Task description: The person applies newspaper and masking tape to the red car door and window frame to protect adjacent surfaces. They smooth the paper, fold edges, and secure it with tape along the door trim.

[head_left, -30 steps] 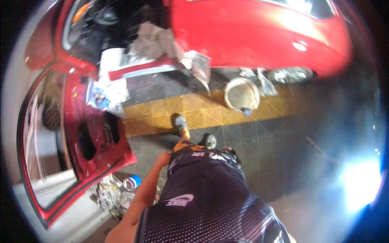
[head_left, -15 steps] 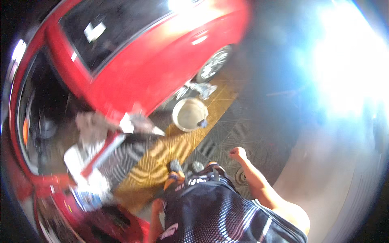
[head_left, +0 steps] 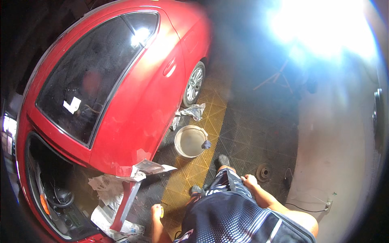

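Low at my left side, my left hand [head_left: 156,210] is closed around a small yellow round thing [head_left: 162,212] that looks like a roll of tape. My right hand [head_left: 249,180] hangs beside my right thigh with its fingers curled; whatever it might hold is hidden. Left of me stands a red car [head_left: 135,107] whose front doorway is open. Crumpled paper [head_left: 110,190] and sheets of newspaper [head_left: 106,218] cover parts of the door sill and pillar. Ahead of my feet, a whitish bucket [head_left: 190,141] has a dark cloth [head_left: 206,144] over its rim.
Grey crumpled plastic or paper [head_left: 196,111] lies by the rear wheel [head_left: 194,84]. A metal brake disc [head_left: 263,172] rests on the floor at my right. Farther off, a tripod stand [head_left: 279,77] is under a glaring light. A cable [head_left: 304,209] runs to the pale wall [head_left: 332,150].
My view has turned, and the car and bucket sit differently in it. My left hand has come up into clearer sight with the yellow thing; my right hand has dropped closer to my thigh.
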Tool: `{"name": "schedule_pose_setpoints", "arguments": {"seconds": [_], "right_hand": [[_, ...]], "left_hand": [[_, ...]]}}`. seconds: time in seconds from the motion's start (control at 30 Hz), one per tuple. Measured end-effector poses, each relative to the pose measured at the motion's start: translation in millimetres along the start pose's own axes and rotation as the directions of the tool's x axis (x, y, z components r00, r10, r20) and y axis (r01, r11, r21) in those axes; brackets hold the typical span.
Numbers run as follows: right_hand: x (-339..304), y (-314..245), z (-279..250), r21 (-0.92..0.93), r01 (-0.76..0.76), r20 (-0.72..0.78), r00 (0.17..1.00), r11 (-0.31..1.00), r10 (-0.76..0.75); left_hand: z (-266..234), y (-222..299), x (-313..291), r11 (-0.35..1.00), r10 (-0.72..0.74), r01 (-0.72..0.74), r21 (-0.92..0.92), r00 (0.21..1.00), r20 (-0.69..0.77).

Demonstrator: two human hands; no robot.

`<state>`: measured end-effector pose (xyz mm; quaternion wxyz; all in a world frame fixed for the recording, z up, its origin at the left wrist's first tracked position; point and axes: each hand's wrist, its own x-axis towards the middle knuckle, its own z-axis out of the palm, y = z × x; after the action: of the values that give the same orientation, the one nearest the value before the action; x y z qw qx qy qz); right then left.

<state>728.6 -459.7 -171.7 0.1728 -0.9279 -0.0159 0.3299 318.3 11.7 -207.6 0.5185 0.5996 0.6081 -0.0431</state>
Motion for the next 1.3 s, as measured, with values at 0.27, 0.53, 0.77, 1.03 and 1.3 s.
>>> {"name": "schedule_pose_setpoints", "arguments": {"seconds": [0.27, 0.53, 0.77, 1.03, 1.3], "right_hand": [[116.2, 39.8, -69.4, -0.252, -0.270, 0.415, 0.837, 0.929, 0.356], [320.0, -13.0, -185.2, 0.343, 0.167, 0.098, 0.972, 0.925, -0.212], [382.7, 8.4, -257.1, 0.639, 0.102, 0.007, 0.990, 0.763, -0.138], [327.0, 158.6, -234.0, 0.034, 0.125, 0.294, 0.947, 0.992, -0.129], [356.1, 114.9, -264.9, 0.291, -0.022, 0.273, 0.960, 0.957, -0.061]], "left_hand": [[85.4, 144.7, 26.8, 0.988, 0.142, -0.140, 0.060, 0.989, -0.027], [219.4, 184.7, 41.6, 0.872, 0.333, -0.349, 0.344, 0.937, 0.107], [266.2, 239.3, 4.6, 0.941, 0.208, -0.201, 0.270, 0.978, 0.004], [295.3, 215.1, 45.2, 0.835, 0.262, -0.276, 0.477, 0.960, 0.097], [358.4, 168.6, 70.1, 0.836, 0.260, -0.274, 0.475, 0.961, 0.097]]}}
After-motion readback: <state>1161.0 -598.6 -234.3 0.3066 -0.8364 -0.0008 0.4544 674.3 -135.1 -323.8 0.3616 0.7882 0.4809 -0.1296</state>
